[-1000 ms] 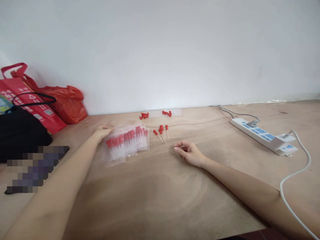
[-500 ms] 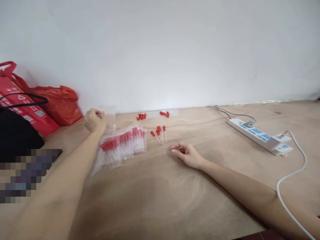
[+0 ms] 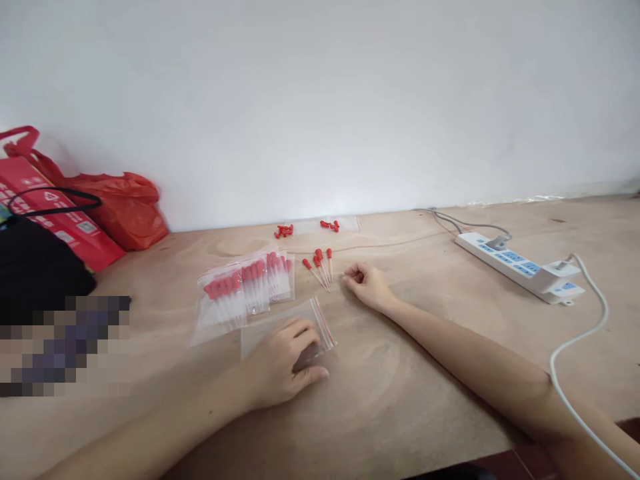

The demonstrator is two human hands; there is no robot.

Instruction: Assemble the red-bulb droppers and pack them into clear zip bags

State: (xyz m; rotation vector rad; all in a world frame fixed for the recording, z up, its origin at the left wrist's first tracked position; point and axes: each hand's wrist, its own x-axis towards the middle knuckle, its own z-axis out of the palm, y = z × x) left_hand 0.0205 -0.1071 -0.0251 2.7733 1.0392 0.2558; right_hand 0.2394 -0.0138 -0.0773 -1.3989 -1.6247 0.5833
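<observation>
My left hand (image 3: 287, 363) lies over a clear zip bag (image 3: 260, 333) flat on the table, touching it with its fingers apart and thumb out. The bag's red-lined zip edge points right. My right hand (image 3: 367, 285) rests with curled fingers, nothing visible in them, just right of several droppers (image 3: 319, 268) with red bulbs and thin pale stems. Left of these, several clear zip bags (image 3: 235, 293) filled with red-bulbed droppers overlap in a row.
Loose red rubber bulbs (image 3: 285, 231) and another clear bag (image 3: 350, 224) lie by the wall. A white power strip (image 3: 520, 267) with plugs and a white cable (image 3: 575, 340) is at right. Red bags (image 3: 123, 207) and a black bag (image 3: 45, 273) stand at left.
My left hand has come from the back left to the front middle, bringing a clear zip bag down onto the table. The right hand has shifted slightly; its fingers are more curled.
</observation>
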